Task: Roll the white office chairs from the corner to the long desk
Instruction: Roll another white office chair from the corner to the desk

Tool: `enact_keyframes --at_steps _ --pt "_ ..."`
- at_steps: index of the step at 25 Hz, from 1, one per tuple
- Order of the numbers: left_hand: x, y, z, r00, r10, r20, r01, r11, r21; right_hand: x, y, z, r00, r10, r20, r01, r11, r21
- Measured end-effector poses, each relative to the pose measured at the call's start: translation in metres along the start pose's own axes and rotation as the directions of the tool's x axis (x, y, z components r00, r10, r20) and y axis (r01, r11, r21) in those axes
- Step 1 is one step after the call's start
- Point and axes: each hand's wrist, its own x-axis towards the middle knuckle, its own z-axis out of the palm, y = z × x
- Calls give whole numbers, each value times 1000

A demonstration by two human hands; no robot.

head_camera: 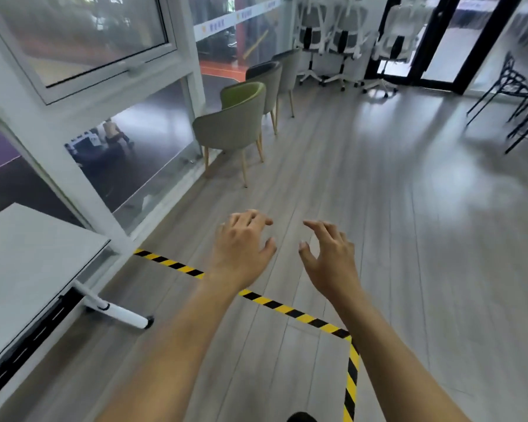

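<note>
Three white office chairs with wheeled star bases stand in the far corner: one (310, 35), a second (346, 38) beside it, and a third (393, 41) by the black door frame. My left hand (241, 248) and my right hand (329, 254) are stretched out in front of me over the wooden floor, fingers spread and curled, holding nothing. Both hands are far from the chairs. The grey top of a desk (22, 266) shows at the lower left, with its white wheeled foot (119, 315) on the floor.
A row of upholstered armchairs, the nearest green-lined (235, 123), lines the glass wall on the left. Black wire-frame chairs (518, 102) stand at the right. Yellow-black tape (287, 309) marks the floor under my arms. Open wooden floor runs between me and the corner.
</note>
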Motion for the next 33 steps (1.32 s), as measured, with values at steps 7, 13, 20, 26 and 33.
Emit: enact_keyframes --at_steps 7,13,20,26,33 --pt "231 16 89 988 129 85 -132 991 29 195 114 11 988 126 -93 -127 992 -10" --pt "448 48 157 973 160 168 -170 984 44 395 208 14 982 169 -84 -172 985 -22" --pt "673 33 224 987 98 130 -106 993 57 623 292 29 988 132 -78 -137 989 -59" --pt "901 12 287 988 110 111 -112 994 11 848 362 51 985 143 -93 -152 983 -102" --pt "1158 21 343 969 211 132 -210 977 -26 1071 448 54 966 210 -149 -227 968 -107"
